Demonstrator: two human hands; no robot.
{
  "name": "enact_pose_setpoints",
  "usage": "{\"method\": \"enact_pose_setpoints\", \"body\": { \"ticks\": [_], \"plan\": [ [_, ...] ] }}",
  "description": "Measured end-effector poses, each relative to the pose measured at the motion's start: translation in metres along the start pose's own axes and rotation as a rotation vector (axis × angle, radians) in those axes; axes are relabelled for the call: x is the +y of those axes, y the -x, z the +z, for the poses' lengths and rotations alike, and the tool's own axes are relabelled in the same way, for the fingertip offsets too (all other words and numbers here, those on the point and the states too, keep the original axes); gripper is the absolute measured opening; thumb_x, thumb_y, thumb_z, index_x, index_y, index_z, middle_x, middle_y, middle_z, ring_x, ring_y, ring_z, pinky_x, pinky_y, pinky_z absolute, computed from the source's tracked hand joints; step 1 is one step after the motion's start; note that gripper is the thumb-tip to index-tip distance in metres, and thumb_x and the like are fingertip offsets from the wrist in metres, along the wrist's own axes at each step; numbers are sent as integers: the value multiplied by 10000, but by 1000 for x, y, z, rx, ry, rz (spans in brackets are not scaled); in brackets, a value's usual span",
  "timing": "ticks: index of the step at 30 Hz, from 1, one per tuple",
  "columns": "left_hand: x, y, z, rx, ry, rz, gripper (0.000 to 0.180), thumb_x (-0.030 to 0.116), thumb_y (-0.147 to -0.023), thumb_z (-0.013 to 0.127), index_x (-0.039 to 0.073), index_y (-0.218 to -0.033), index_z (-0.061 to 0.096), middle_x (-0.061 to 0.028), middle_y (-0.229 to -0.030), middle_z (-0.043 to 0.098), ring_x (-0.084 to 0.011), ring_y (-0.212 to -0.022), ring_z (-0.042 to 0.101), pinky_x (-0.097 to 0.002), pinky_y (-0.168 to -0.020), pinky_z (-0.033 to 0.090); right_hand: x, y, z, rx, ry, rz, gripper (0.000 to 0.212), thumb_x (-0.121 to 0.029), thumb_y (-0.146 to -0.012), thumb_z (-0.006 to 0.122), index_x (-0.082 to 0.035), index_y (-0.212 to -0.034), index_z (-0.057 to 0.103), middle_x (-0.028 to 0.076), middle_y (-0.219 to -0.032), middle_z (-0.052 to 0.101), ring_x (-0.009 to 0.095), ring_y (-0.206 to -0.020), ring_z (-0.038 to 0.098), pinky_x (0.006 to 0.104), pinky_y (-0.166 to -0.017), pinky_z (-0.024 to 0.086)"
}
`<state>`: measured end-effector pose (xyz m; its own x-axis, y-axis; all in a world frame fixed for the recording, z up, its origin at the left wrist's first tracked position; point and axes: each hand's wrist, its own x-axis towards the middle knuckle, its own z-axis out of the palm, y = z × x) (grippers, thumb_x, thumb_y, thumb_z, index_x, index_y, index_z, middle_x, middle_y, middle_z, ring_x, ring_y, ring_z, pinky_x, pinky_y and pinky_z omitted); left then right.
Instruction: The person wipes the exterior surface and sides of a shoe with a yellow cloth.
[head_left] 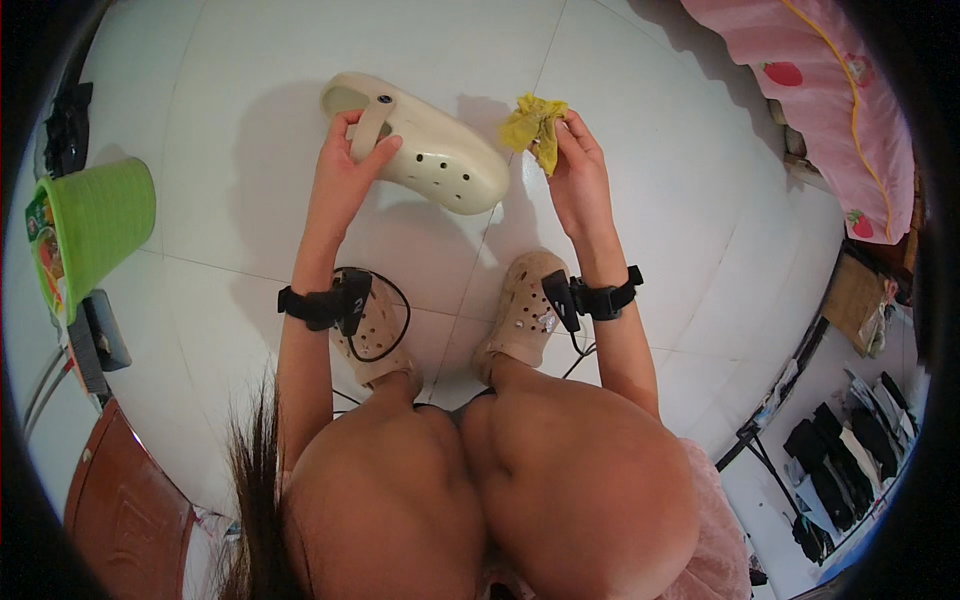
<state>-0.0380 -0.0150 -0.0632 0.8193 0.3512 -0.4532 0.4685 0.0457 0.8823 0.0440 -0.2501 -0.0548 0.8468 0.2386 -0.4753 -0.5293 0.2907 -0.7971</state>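
Note:
A cream clog (pixel 440 160) with round vent holes and a heel strap is held above the tiled floor, its toe toward the right. My left hand (pixel 350 170) grips it at the strap, thumb on the near side and fingers round the far side. To the right of the toe, my right hand (pixel 578 165) pinches a crumpled yellow cloth (pixel 535 128), apart from the clog. Part of the cloth is hidden behind my fingers. Both wrists wear black straps with small black devices and cables.
Two beige clogs (pixel 525 310) are on my feet below my hands. A green bin (pixel 105 225) stands at the left, near a brown wooden piece of furniture (pixel 130 510). Pink fabric (pixel 830 110) hangs at the upper right. Dark folded items (pixel 850 450) fill a shelf at the lower right.

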Motion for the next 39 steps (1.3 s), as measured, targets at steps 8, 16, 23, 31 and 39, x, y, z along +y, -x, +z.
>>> {"method": "enact_pose_setpoints", "body": {
  "ticks": [8, 16, 23, 31, 39],
  "plan": [
    [-15, -7, -7, -86, -98, 119, 452, 221, -846, 750, 13, -1200, 560, -65, -1031, 676, -136, -925, 627, -297, -858, 488, 27, 19, -6, -144, 702, -220, 168, -92, -950, 597, -39, -1108, 618, 27, -1051, 640, 138, -904, 600, 270, -856, 478],
    [-33, -3, -20, -263, -111, -34, 318, 265, -906, 697, -18, -1047, 670, -6, -898, 676, -83, -850, 579, -269, -786, 473, 40, 26, 8, -294, 1047, -631, 148, 10, -856, 631, -21, -999, 653, 95, -1041, 630, 289, -1005, 573, 368, -876, 490],
    [-43, -12, -13, -251, -42, 61, 292, 249, -931, 669, -15, -1058, 671, 6, -900, 669, -73, -823, 569, -255, -767, 468, 41, -26, 61, -358, 1034, -721, 113, -18, -851, 619, -7, -958, 654, 97, -1026, 644, 298, -982, 588, 377, -856, 505],
    [-56, -2, -20, -181, 47, 68, 264, 222, -925, 672, -11, -1047, 675, -5, -906, 677, -84, -821, 587, -264, -765, 474, 36, 12, 24, -474, 1129, -687, 209, 10, -810, 625, -9, -1013, 672, 108, -1082, 647, 297, -1050, 595, 372, -909, 506],
    [-58, -4, -16, -187, 108, 32, 242, 193, -920, 676, -28, -1018, 679, 1, -871, 670, -69, -789, 561, -252, -733, 466, 35, 30, 4, -448, 1167, -671, 250, 32, -791, 637, -7, -1036, 663, 99, -1089, 642, 286, -1023, 598, 366, -892, 515]
  ]
}}
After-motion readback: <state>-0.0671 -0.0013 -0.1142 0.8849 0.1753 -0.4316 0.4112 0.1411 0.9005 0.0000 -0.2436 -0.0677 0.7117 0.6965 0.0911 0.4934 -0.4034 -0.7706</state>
